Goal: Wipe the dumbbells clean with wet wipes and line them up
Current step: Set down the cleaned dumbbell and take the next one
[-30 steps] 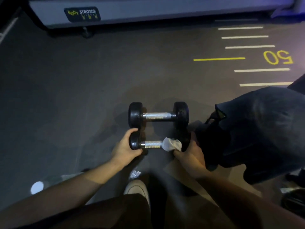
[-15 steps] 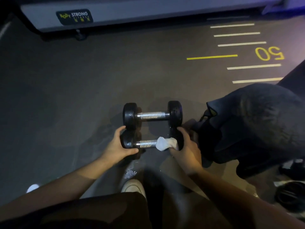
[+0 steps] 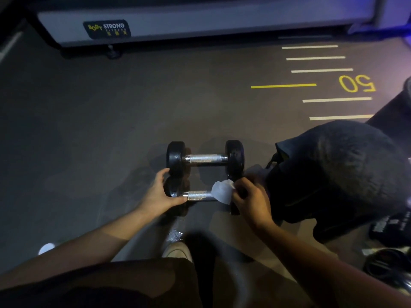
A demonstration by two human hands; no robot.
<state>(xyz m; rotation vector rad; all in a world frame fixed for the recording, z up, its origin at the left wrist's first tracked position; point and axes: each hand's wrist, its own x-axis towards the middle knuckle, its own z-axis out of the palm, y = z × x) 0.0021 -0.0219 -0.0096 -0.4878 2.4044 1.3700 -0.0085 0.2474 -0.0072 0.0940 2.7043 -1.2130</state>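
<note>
Both bare forearms reach forward and down. The left hand (image 3: 159, 195) cups the near dumbbell's (image 3: 201, 196) left end, thumb on the handle, fingers curled over the top. The right hand (image 3: 250, 200) pinches a white wipe (image 3: 222, 192) at its fingertips, against the handle.

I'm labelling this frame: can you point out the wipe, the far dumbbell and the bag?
wipe (image 3: 222, 192): head view, middle of the white sheet.
far dumbbell (image 3: 205, 158): head view, its metal grip.
bag (image 3: 338, 174): head view, its dark top.
</note>
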